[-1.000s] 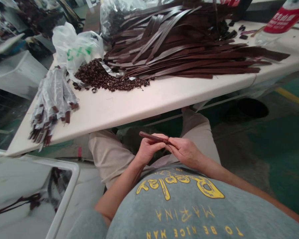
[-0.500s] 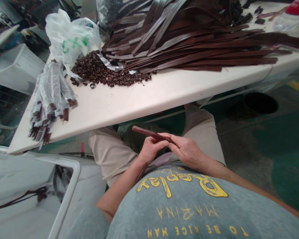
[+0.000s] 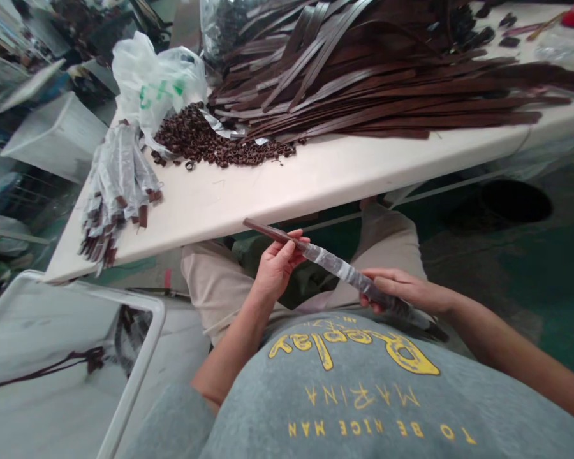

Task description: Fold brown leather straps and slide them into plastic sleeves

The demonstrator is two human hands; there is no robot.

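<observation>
A brown leather strap slants across my lap, its middle wrapped in a clear plastic sleeve and its far left tip bare. My left hand pinches it near that bare end, thumb on top. Farther down, my right hand is closed around the sleeved part, palm over it. The strap's lower end runs past my right hand towards my shirt, partly hidden and dim. On the table's left corner lies a bundle of similar brown straps in plastic sleeves, their brown ends sticking out.
The white table has its edge just beyond my knees. On it lie a long pile of brown straps, a heap of small brown loops and a white plastic bag. A white bin stands at my left; a dark round bucket is under the table.
My hands have moved apart along the strap, the right one sliding down to the right. The plastic-sleeved length now shows between them. The view has shifted slightly.
</observation>
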